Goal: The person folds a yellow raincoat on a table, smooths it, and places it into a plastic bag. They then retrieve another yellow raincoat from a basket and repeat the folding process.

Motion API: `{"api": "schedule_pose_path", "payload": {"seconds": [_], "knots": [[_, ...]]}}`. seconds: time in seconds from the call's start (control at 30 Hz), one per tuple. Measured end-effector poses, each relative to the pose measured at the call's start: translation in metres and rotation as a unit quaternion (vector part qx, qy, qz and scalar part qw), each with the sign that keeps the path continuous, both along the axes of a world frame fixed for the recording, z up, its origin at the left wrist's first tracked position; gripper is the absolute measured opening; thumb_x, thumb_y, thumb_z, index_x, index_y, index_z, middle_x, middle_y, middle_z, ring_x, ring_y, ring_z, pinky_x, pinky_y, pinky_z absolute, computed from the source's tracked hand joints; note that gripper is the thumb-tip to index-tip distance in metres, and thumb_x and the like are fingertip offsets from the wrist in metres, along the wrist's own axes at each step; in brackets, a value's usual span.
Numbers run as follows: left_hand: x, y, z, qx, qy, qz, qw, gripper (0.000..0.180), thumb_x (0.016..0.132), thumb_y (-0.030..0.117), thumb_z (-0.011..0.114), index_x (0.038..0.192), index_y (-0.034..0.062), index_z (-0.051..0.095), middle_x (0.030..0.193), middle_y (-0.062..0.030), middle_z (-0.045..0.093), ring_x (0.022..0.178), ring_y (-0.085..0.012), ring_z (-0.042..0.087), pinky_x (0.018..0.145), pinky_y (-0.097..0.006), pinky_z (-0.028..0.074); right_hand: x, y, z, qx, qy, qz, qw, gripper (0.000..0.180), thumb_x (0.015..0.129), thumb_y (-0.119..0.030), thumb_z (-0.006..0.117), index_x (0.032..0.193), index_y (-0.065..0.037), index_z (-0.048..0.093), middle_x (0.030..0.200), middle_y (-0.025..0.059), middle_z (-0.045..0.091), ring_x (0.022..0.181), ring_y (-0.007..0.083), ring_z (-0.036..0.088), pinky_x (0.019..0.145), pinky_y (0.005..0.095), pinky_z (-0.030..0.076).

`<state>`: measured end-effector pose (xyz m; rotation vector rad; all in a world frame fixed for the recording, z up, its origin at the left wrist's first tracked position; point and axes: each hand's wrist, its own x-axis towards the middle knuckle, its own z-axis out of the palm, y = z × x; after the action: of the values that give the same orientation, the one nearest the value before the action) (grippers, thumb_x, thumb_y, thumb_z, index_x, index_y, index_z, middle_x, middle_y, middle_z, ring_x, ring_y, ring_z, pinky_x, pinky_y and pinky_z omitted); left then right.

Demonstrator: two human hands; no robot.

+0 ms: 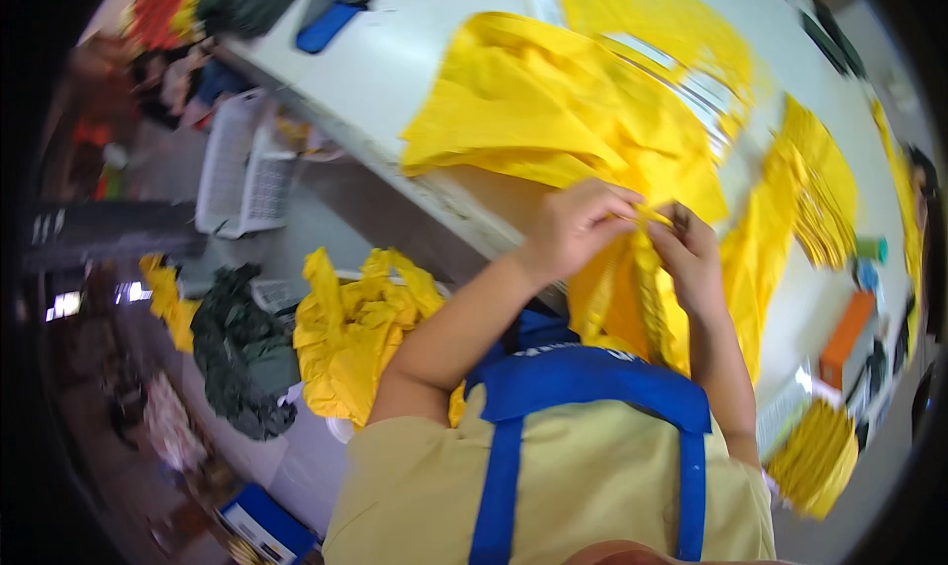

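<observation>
At centre, left hand (573,224) and right hand (691,254) are both pinching the yellow cloth (553,111) closed — apparently folding its edge — next needing an even crease toward 6 o'clock.

A single head-worn fisheye view looks steeply down from close above the person's chest, over the apron (583,387) toward the white worktop (395,61) ahead; the floor falls to the left, and straight edges bend near the dark rim.

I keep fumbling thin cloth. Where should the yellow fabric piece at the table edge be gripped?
Pinch the bunched top edge of the yellow fabric, from both sides, as the left hand and right hand do; it hangs over the table edge, so that ridge stands free.
</observation>
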<state>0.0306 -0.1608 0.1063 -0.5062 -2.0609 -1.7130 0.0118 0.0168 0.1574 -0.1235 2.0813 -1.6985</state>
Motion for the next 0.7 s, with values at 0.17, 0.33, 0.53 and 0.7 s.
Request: {"api": "schedule_pose_path", "payload": {"seconds": [0.17,0.33,0.53,0.7], "knots": [[-0.003,0.000,0.012,-0.084,0.044,-0.020,0.995,0.011,0.075,-0.001,0.069,0.084,0.0022,0.063,0.091,-0.0127,0.069,0.073,-0.0222,0.063,0.066,-0.029,0.050,-0.014,0.018,0.008,0.059,0.030,0.127,0.990,0.015,0.088,-0.011,0.061,0.081,0.000,0.053,0.066,-0.0033,0.039,0.064,0.0057,0.035,0.056,0.0238,0.033],[0.005,0.003,0.014,-0.079,0.019,-0.006,0.997,0.012,0.074,-0.001,0.071,0.083,0.0021,0.063,0.092,-0.0121,0.069,0.073,-0.0230,0.062,0.066,-0.029,0.049,-0.019,0.025,0.011,0.029,-0.039,0.183,0.982,0.014,0.089,-0.011,0.059,0.082,0.000,0.054,0.065,-0.0028,0.041,0.064,0.0058,0.036,0.056,0.0240,0.033],[0.003,-0.011,0.023,-0.119,0.052,0.041,0.991,0.014,0.072,-0.002,0.072,0.082,0.0017,0.063,0.093,-0.0118,0.069,0.074,-0.0235,0.062,0.067,-0.029,0.050,-0.007,0.030,0.006,-0.061,-0.072,0.113,0.989,0.024,0.082,-0.022,0.067,0.087,0.000,0.058,0.071,-0.0039,0.047,0.063,0.0048,0.040,0.056,0.0222,0.034],[0.003,-0.002,0.022,-0.109,0.042,0.045,0.992,0.015,0.072,-0.002,0.072,0.083,0.0017,0.062,0.094,-0.0118,0.069,0.075,-0.0233,0.063,0.068,-0.029,0.050,0.022,-0.007,-0.013,0.103,0.112,0.036,0.988,0.025,0.074,-0.019,0.074,0.087,-0.001,0.062,0.064,-0.0012,0.048,0.058,0.0053,0.043,0.052,0.0230,0.036]]}}
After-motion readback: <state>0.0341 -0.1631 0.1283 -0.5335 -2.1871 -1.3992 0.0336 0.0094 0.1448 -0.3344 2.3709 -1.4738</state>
